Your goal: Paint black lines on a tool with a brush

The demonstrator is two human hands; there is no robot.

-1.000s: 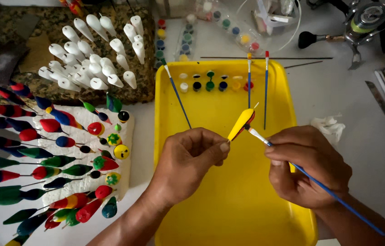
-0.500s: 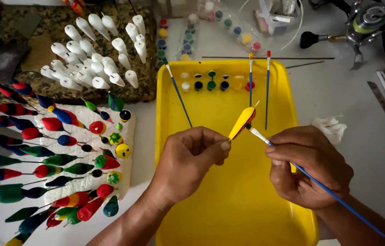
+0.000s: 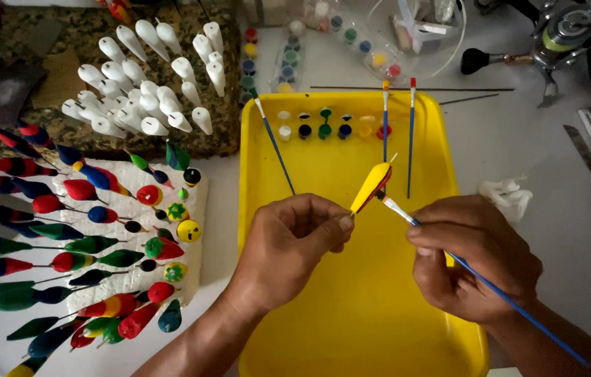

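My left hand pinches the thin stem of a yellow fishing float that has a red patch near its upper end, holding it tilted over the yellow tray. My right hand grips a blue-handled paintbrush like a pen. The brush's white tip touches the float's red part. Both hands hover above the middle of the tray.
Small paint pots and three spare brushes lie at the tray's far end. Painted floats stick in a white foam block at left. Unpainted white floats stand behind them. A crumpled tissue and tools lie at right.
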